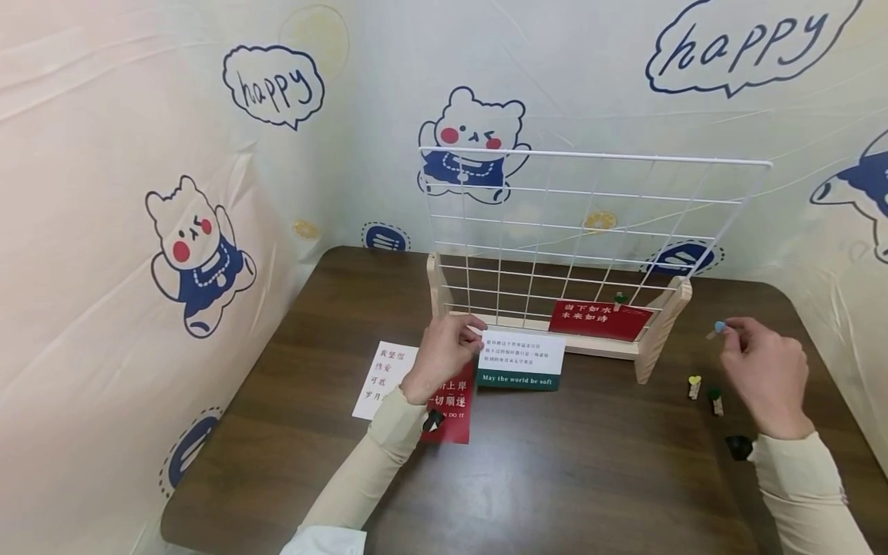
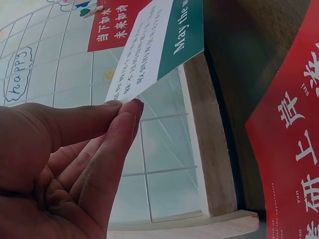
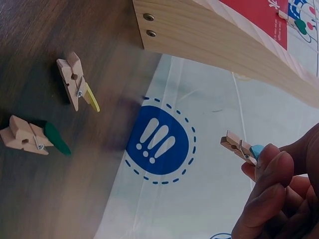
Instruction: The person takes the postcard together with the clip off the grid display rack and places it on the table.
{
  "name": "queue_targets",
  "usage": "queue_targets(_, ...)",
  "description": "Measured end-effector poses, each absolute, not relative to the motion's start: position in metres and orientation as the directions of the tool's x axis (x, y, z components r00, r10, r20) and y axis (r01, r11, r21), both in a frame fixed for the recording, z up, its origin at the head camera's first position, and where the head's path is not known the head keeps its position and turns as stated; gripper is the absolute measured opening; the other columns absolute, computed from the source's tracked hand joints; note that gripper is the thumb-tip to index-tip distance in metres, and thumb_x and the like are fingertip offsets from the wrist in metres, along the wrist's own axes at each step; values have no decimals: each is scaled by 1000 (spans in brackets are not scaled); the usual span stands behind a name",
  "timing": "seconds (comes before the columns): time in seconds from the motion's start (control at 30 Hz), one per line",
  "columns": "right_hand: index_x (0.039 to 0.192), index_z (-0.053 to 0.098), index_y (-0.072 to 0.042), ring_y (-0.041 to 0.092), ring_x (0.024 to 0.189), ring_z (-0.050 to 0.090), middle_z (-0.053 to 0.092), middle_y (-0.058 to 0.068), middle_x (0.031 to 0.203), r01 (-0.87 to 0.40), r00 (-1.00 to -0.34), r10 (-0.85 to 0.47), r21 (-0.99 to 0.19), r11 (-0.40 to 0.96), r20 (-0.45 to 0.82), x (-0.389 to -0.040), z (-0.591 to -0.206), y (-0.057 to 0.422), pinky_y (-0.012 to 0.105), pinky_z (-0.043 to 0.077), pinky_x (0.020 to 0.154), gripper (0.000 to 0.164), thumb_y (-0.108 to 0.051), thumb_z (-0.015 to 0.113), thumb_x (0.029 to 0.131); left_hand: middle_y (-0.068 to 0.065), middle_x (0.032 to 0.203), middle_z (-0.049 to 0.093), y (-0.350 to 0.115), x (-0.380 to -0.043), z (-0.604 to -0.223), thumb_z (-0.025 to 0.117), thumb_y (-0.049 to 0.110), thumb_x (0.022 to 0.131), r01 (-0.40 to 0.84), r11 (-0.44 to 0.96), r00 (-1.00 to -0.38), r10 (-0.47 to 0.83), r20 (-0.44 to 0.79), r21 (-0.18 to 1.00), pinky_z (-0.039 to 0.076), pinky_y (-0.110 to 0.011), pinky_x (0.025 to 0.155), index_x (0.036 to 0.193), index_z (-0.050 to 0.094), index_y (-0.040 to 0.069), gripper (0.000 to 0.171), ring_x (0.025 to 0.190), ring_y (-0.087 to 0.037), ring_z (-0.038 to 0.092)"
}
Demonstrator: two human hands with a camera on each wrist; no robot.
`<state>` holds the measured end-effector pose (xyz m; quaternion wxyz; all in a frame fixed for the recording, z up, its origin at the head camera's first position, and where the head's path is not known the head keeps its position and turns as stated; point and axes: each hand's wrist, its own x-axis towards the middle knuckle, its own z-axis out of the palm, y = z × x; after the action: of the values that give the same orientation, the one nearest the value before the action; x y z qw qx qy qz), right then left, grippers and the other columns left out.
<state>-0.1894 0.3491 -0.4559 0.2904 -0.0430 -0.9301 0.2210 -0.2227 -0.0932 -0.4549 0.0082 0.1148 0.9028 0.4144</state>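
My left hand (image 1: 444, 356) pinches the corner of a white and green card (image 1: 522, 356) between thumb and fingertips, holding it before the lower part of a white wire grid (image 1: 513, 223). In the left wrist view the same card (image 2: 149, 55) slants away from the fingertips. My right hand (image 1: 766, 374) is off to the right of the grid's wooden stand (image 1: 664, 331). It pinches a small wooden clothespin (image 3: 238, 148) with a blue heart by the heart end; the clothespin's jaws point away from the fingers.
A red card (image 1: 600, 320) hangs low on the grid from a clothespin with a green heart (image 1: 620, 300). Two clothespins, one yellow-hearted (image 1: 694, 387) and one green-hearted (image 1: 716, 401), lie on the table. A white card (image 1: 381, 378) and another red card (image 1: 454, 416) lie at left.
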Motion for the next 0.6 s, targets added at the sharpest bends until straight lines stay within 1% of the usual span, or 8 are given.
queue_targets(0.07,99,74,7,23,41,43,63,20,56,-50,-830,206,-438,898,518,-190,-456,348,34,25,41,25,-9,55,94,-9,99,79,-93,-223,-456,80,11,92,204,630,-973,217,81,749,66,-35,80,117,76,9,26,83,-18,75)
queue_targets(0.13,100,74,7,22,41,43,62,19,55,-50,-832,205,-439,897,515,-190,-456,348,34,25,42,25,-9,55,95,-10,99,79,-93,-224,-457,79,10,92,207,628,-972,221,83,751,66,-35,79,117,76,9,26,82,-18,75)
queue_targets(0.27,101,74,8,15,40,36,63,19,56,-39,-842,206,-438,898,498,-191,-456,347,32,23,40,26,-9,54,96,-10,97,79,-92,-226,-461,78,9,93,210,630,-970,229,79,747,65,-31,74,118,76,8,25,79,-17,74)
queue_targets(0.4,101,74,8,10,39,32,64,18,58,-35,-849,203,-435,900,488,-193,-458,345,31,23,39,26,-10,55,98,-9,93,80,-90,-228,-465,77,6,92,214,641,-969,237,74,737,63,-28,70,117,76,7,24,77,-14,74)
queue_targets(0.5,100,74,7,11,40,33,63,17,58,-39,-856,196,-438,898,479,-194,-461,345,31,23,39,25,-10,55,98,-10,92,80,-89,-230,-467,77,5,92,225,649,-966,246,79,727,63,-29,72,116,76,6,23,77,-14,75)
queue_targets(0.6,100,74,7,14,42,34,66,20,61,-44,-859,190,-439,897,475,-196,-463,345,32,24,40,25,-9,54,97,-10,93,81,-88,-230,-469,77,5,92,232,655,-964,253,81,719,65,-31,76,116,76,5,24,78,-15,76)
